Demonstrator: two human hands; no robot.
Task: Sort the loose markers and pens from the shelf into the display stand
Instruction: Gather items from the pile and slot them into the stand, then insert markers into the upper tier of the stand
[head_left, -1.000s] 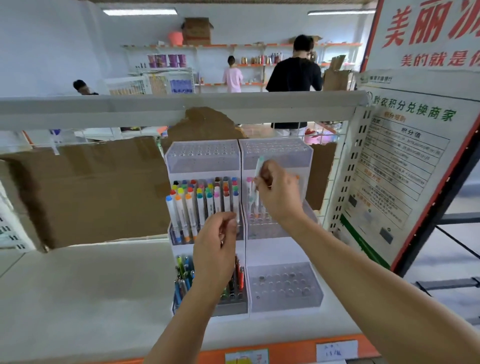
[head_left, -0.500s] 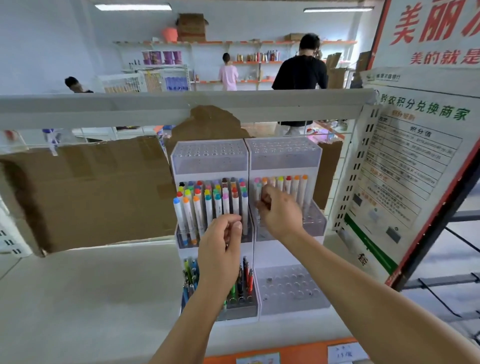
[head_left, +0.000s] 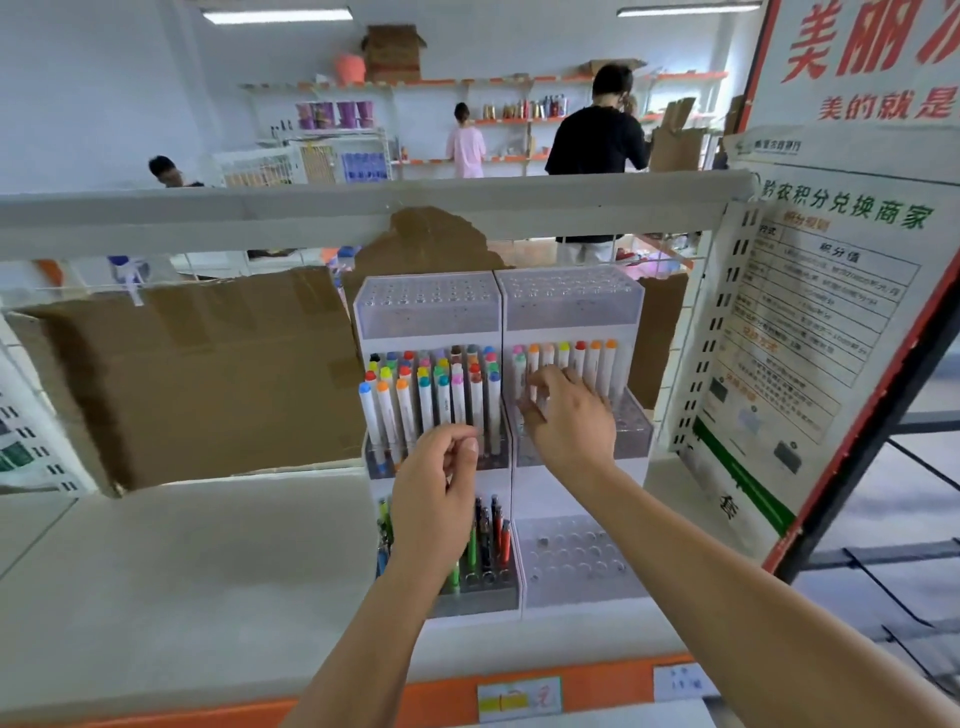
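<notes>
Two white display stands stand side by side on the shelf, the left stand (head_left: 426, 312) and the right stand (head_left: 571, 306). The left one's middle tier is packed with colour-capped markers (head_left: 431, 395), and its bottom tier holds pens (head_left: 488, 535). The right one has a single back row of markers (head_left: 587, 364) and a bare bottom tier of holes (head_left: 571, 561). My right hand (head_left: 566, 415) has its fingers spread, with the fingertips touching that row at its left end. My left hand (head_left: 436, 488) hovers before the left stand, fingers pinched together with nothing visible in them.
A brown cardboard sheet (head_left: 197, 379) leans behind the shelf to the left. The white upper shelf beam (head_left: 311, 213) crosses overhead. A printed notice board (head_left: 810, 332) stands close on the right. The shelf surface (head_left: 182, 571) stretches left of the stands. People stand far behind.
My right hand lowered a teal-capped marker into the right stand's middle tier, then let go and spread its fingers. My left hand stayed pinched in place.
</notes>
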